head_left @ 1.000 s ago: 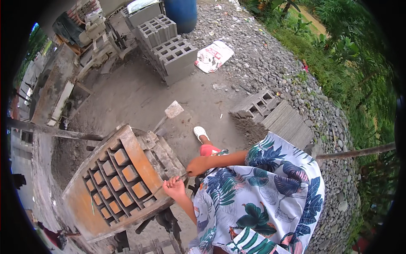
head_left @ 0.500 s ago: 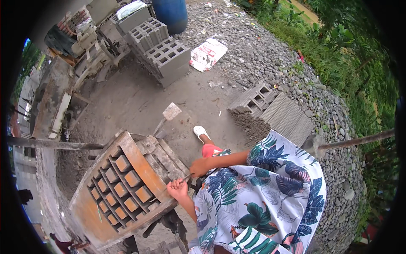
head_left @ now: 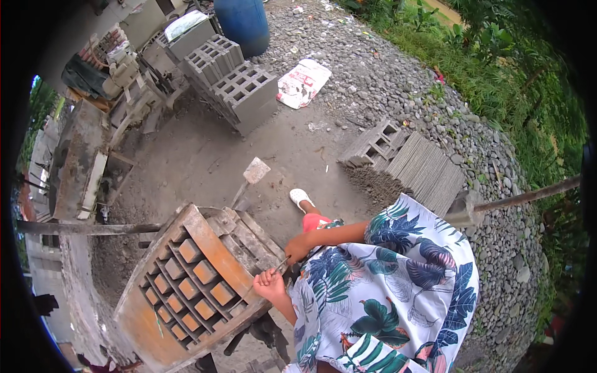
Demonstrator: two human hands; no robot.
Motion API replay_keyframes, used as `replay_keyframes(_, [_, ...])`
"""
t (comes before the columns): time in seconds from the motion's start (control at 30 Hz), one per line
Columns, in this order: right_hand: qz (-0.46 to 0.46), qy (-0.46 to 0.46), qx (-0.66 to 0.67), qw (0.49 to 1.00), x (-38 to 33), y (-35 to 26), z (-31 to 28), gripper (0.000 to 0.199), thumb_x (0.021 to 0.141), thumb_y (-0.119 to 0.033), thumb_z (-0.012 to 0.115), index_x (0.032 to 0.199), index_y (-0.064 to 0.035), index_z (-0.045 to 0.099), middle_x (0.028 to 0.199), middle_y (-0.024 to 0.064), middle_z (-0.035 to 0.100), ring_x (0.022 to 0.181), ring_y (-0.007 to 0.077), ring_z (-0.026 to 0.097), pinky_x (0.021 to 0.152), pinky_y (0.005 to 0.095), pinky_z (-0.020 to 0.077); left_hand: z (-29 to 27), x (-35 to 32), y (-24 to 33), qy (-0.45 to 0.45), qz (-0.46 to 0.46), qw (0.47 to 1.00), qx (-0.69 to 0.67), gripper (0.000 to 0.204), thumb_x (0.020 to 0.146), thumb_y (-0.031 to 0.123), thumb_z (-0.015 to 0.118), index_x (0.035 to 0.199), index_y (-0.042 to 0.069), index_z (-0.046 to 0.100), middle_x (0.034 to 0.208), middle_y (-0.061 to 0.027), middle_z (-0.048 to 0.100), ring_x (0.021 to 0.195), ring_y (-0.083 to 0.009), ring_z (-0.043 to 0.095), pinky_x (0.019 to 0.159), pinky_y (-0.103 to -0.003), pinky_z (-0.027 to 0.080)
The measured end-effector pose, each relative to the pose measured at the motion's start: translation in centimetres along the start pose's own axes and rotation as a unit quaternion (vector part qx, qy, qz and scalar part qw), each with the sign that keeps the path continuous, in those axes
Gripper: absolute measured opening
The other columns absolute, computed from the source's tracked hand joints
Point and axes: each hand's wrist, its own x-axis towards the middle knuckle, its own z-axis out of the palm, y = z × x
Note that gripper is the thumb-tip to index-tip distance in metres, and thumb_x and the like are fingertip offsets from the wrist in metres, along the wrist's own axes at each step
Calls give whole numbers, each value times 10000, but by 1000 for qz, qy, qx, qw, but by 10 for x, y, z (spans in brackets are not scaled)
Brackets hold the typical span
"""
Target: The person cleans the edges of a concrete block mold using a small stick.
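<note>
A rusty orange metal block mould (head_left: 208,233) with rows of square cores stands at the lower left, on a concrete-crusted machine. My left hand (head_left: 269,285) is closed in a fist at the mould's right edge, around one end of a thin metal bar (head_left: 282,267). Just above it, my right hand (head_left: 300,247) is wrapped round the same bar, close to the machine's stepped upper part (head_left: 239,231). A flat square plate on a handle (head_left: 256,170) sticks up behind the mould. Where the bar joins the machine cannot be made out.
Grey hollow blocks (head_left: 249,87) are stacked at the back, near a blue barrel (head_left: 244,28) and a white sack (head_left: 303,84). Another block stack (head_left: 423,171) stands to the right, beside gravel (head_left: 485,261). A long pole (head_left: 90,228) juts out left of the mould.
The view has shifted slightly, so the mould and my hands sit a little lower and farther right. Both hands still grip the bar.
</note>
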Motion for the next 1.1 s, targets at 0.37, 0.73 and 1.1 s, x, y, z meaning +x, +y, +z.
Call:
replay_keyframes(0.37, [6, 8, -3, 1000, 8, 8, 6, 476, 761, -404, 480, 826, 46, 621, 816, 244, 606, 776, 384, 580, 692, 448, 444, 6, -2, -6, 6, 27, 999, 19, 355, 773, 123, 413, 488, 162, 206, 445, 22, 239, 452, -111, 276, 623, -303, 358])
replay_keyframes(0.73, [-12, 53, 7, 998, 11, 11, 7, 445, 751, -403, 498, 798, 18, 631, 785, 243, 600, 753, 390, 579, 677, 452, 448, 14, 17, 3, 14, 27, 999, 39, 331, 750, 132, 423, 481, 180, 237, 413, 36, 238, 402, -95, 246, 554, -298, 331])
replay_keyframes(1.1, [1, 56, -10, 998, 13, 29, 15, 447, 757, -415, 490, 761, 9, 630, 726, 229, 600, 713, 370, 586, 650, 451, 448, 11, 23, -1, 51, 6, 998, 35, 356, 736, 156, 449, 469, 178, 215, 405, 43, 215, 391, -107, 247, 546, -302, 349])
